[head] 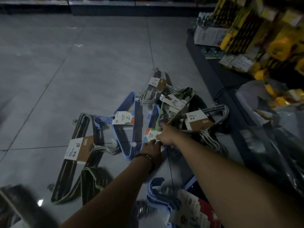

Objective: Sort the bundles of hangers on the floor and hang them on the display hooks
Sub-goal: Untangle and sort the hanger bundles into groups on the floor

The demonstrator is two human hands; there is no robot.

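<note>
Far left on floor: dark hanger bundle (pixel 77 162). Centre: blue hanger bundle (pixel 130 122) flat on tiles. Left hand (pixel 151 150) touching second blue bundle (pixel 156 114), fingers' state unclear. Right hand (pixel 166 137) gripping same bundle, fingers curled. Right: grey bundle (pixel 209 119).

A single view comes from a camera worn on the head, looking forward and down at the tiled floor (pixel 82 63). Both forearms enter from the bottom edge, and the left hand (pixel 152 148) and right hand (pixel 166 137) meet near the middle, over the hanger bundles (pixel 125 122) (wide lens, blurred edges). A shelf (pixel 202 58) crowds the right side, close by.
</note>
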